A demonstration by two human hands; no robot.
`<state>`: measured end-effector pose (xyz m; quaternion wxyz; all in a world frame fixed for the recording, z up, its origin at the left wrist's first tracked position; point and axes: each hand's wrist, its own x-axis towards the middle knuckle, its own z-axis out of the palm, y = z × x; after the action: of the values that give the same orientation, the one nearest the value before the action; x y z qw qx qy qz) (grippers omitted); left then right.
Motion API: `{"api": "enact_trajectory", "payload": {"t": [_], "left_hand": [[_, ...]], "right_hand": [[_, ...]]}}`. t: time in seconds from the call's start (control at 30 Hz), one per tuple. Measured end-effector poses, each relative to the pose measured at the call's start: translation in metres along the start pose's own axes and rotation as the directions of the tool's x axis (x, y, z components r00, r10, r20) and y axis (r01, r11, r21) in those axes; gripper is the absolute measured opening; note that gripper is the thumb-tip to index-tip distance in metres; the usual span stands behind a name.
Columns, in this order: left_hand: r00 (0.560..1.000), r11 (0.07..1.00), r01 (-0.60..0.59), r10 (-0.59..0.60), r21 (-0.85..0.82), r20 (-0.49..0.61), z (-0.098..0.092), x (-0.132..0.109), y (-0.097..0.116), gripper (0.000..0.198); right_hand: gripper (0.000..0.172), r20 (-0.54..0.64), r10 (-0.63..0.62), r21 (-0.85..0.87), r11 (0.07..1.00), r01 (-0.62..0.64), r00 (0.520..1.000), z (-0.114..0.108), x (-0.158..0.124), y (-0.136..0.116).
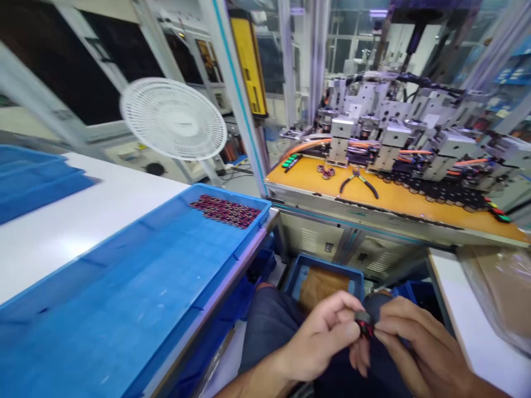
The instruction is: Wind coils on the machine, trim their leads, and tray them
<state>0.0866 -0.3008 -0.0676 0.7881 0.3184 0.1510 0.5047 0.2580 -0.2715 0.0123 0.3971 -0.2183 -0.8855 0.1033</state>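
Above my lap, my left hand pinches a small round part between thumb and fingers. The part has a dark grey ring on top and black and red pieces below; its exact kind is too small and blurred to tell. From the other side, my right hand closes its thumb and index finger on the red edge of the same part. To the left, a long blue tray holds rows of many small red and black parts at its far end.
A machine with metal blocks and orange tubes stands behind an orange bench top. Pliers and a row of dark round parts lie there. A blue bin sits below; a white fan stands left.
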Motion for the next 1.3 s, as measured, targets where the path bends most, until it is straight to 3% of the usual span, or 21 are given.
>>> {"api": "enact_trajectory", "payload": {"t": [0.2, 0.37, 0.47, 0.53, 0.63, 0.73, 0.83, 0.93, 1.07, 1.13, 1.17, 1.2, 1.23, 1.27, 1.3], "left_hand": [[0.967, 0.961, -0.16, 0.199, 0.227, -0.16, 0.01, -0.009, 0.011, 0.012], [0.91, 0.869, -0.27, 0.371, 0.414, -0.186, 0.013, -0.005, 0.01, 0.021], [0.858, 0.791, -0.309, 0.471, 0.528, -0.204, 0.014, -0.001, 0.011, 0.022], [0.833, 0.729, -0.337, 0.526, 0.596, -0.173, 0.013, 0.0, 0.012, 0.025], [0.847, 0.717, -0.324, 0.51, 0.617, -0.148, 0.009, -0.001, 0.013, 0.024], [0.878, 0.78, -0.277, 0.443, 0.561, -0.182, 0.004, -0.003, 0.012, 0.026], [0.883, 0.8, -0.287, 0.434, 0.527, -0.178, 0.0, -0.003, 0.011, 0.027], [0.883, 0.807, -0.294, 0.435, 0.512, -0.178, -0.003, -0.005, 0.009, 0.023], [0.89, 0.83, -0.26, 0.405, 0.494, -0.211, -0.01, -0.007, 0.009, 0.022], [0.897, 0.87, -0.235, 0.365, 0.433, -0.248, -0.014, -0.002, 0.009, 0.017], [0.897, 0.898, -0.204, 0.331, 0.391, -0.292, -0.016, 0.001, 0.009, 0.013], [0.886, 0.922, -0.164, 0.295, 0.351, -0.359, -0.017, 0.005, 0.008, 0.013], [0.856, 0.936, -0.122, 0.268, 0.331, -0.443, -0.019, 0.009, 0.007, 0.016], [0.803, 0.933, -0.093, 0.277, 0.349, -0.528, -0.02, 0.011, 0.006, 0.019], [0.745, 0.909, -0.065, 0.319, 0.413, -0.585, -0.02, 0.011, 0.005, 0.02]], "right_hand": [[0.013, -0.131, 0.215, 0.087, 0.975, -0.205, 0.968, 0.011, -0.009, 0.002], [0.013, -0.197, 0.314, 0.183, 0.943, -0.279, 0.929, 0.018, -0.014, 0.001], [0.012, -0.226, 0.423, 0.315, 0.884, -0.345, 0.877, 0.021, -0.014, -0.005], [0.013, -0.159, 0.541, 0.445, 0.786, -0.429, 0.826, 0.022, -0.014, -0.008], [0.016, 0.093, 0.681, 0.638, 0.519, -0.569, 0.726, 0.022, -0.013, -0.01], [0.024, 0.334, 0.698, 0.728, 0.236, -0.644, 0.633, 0.021, -0.012, -0.008], [0.033, 0.439, 0.68, 0.736, 0.102, -0.669, 0.587, 0.022, -0.011, -0.004], [0.039, 0.467, 0.674, 0.754, 0.034, -0.656, 0.572, 0.026, -0.013, 0.001], [0.048, 0.498, 0.572, 0.795, 0.001, -0.607, 0.652, 0.037, -0.017, 0.005], [0.046, 0.453, 0.556, 0.821, 0.044, -0.569, 0.697, 0.043, -0.02, 0.006], [0.042, 0.358, 0.578, 0.841, 0.141, -0.522, 0.733, 0.046, -0.021, 0.007], [0.037, 0.202, 0.597, 0.835, 0.31, -0.456, 0.776, 0.048, -0.023, 0.009], [0.031, 0.002, 0.572, 0.758, 0.534, -0.374, 0.82, 0.049, -0.024, 0.011], [0.025, -0.202, 0.478, 0.586, 0.758, -0.286, 0.855, 0.049, -0.026, 0.015], [0.021, -0.355, 0.329, 0.346, 0.916, -0.204, 0.875, 0.048, -0.027, 0.019]]}}
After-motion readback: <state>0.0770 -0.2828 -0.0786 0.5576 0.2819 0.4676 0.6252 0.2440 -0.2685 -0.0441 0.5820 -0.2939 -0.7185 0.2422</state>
